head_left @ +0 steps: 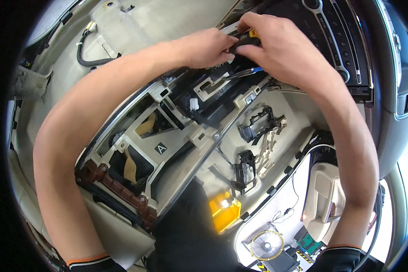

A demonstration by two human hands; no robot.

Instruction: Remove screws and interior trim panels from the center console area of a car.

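Observation:
My left hand (209,48) reaches over the front part of a stripped car centre console (165,145). Its fingers are closed at a dark part, and what they pinch is hidden. Opposite it, my right hand (283,47) curls its thumb and fingers around a black object with a yellow end (249,40); its kind cannot be made out. Just below the hands, a slim metal tool with a blue end (254,71) lies across the console channel. A beige slotted bracket (209,88) and a white connector (194,104) sit in that channel.
The dashboard's control panel (333,36) stands at the far right. Black plastic frames (245,170) and a yellow work light (225,211) lie on the beige floor right of the console. A cable (81,54) runs at the far left. Outside the open door stands a yellow-rimmed fan (267,245).

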